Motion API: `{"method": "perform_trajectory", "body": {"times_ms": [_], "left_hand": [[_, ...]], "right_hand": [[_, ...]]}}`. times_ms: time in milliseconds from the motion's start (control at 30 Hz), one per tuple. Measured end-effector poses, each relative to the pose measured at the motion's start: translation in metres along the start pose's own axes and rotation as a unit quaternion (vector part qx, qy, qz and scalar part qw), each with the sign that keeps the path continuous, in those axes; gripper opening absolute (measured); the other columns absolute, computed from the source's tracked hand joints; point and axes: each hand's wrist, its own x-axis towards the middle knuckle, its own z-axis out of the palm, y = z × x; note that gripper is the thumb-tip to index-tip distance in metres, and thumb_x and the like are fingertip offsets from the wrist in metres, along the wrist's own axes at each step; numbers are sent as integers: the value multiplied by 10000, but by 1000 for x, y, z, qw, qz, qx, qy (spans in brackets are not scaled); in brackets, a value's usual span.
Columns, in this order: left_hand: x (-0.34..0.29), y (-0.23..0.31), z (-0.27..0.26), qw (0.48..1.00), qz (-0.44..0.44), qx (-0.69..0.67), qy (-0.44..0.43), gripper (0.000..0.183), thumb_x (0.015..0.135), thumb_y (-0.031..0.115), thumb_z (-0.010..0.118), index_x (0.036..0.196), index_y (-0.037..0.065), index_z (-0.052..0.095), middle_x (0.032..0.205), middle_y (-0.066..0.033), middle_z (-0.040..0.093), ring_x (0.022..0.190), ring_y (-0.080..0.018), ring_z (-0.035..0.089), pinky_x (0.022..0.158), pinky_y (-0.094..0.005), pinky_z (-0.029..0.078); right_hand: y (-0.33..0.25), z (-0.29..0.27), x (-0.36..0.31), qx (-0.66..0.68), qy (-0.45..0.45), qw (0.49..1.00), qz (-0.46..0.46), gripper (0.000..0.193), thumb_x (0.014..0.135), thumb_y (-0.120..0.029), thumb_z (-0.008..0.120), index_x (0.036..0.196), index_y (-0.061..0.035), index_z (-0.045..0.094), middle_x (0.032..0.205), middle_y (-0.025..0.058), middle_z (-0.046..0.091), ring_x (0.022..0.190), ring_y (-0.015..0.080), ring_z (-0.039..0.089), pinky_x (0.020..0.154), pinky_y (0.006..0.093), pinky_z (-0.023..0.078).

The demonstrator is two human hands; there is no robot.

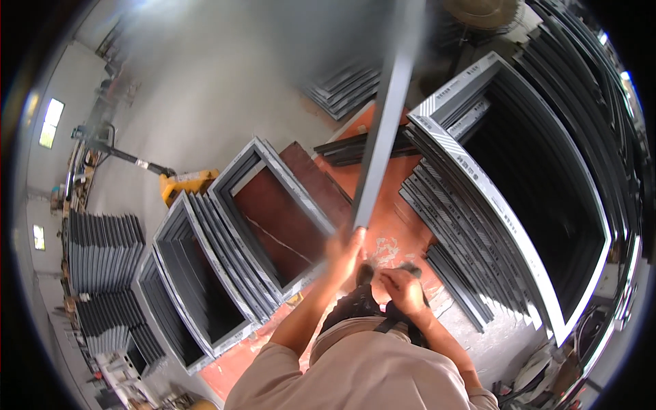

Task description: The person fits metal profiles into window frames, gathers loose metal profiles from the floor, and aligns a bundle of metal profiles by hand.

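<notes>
A long grey metal profile (380, 147) rises from in front of my waist to the top edge of the view, where it blurs. My left hand (346, 254) is closed around its lower end, partly smeared by motion. To the right of it, my right hand (404, 290) is held before my waist with its fingers curled in, apart from the profile. Whether something small sits in those fingers is hidden. On my right leans a deep stack of large grey rectangular frames (502, 198) with pale printed film on their faces.
More grey frames (246, 225) stand in rows to my left. Behind them is a yellow pallet truck (184, 183). Short profiles (459, 290) lie near my right side on the reddish floor sheet (393, 198). Further stacks (106, 253) stand at the far left.
</notes>
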Motion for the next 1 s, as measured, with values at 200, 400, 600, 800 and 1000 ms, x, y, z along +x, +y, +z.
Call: {"method": "perform_trajectory", "body": {"times_ms": [200,400,600,800,1000], "left_hand": [[0,-15,-7,954,-144,196,174,358,986,361,667,880,31,580,638,-30,570,526,-102,556,494,-263,448],[-51,-81,-10,886,-322,242,231,447,948,447,647,884,6,617,658,-62,593,559,-162,594,549,-312,484],[-67,-128,-16,880,-291,284,244,463,955,445,627,906,-15,631,677,-81,625,577,-178,622,581,-336,500],[-4,-84,-37,895,-305,284,158,451,942,448,624,977,-1,652,708,-104,663,625,-205,672,633,-358,524],[42,-96,-79,877,-268,380,120,359,914,380,637,1006,34,633,883,-203,705,812,-419,683,726,-517,527]], "right_hand": [[68,-5,20,46,-159,986,9,189,917,-130,702,1046,6,725,947,163,733,827,293,724,733,352,569],[108,-6,75,93,-187,965,157,212,948,-145,645,1036,32,721,830,105,739,729,142,704,682,271,557],[140,46,112,282,-257,875,298,218,955,-174,655,1047,19,694,868,84,705,747,139,684,672,259,550],[133,127,137,258,-338,808,408,273,981,-282,655,1140,-60,645,957,29,660,836,129,653,734,258,538],[107,163,186,381,-307,725,485,310,989,-386,654,1133,-129,560,964,0,656,850,115,646,715,276,532]]}}
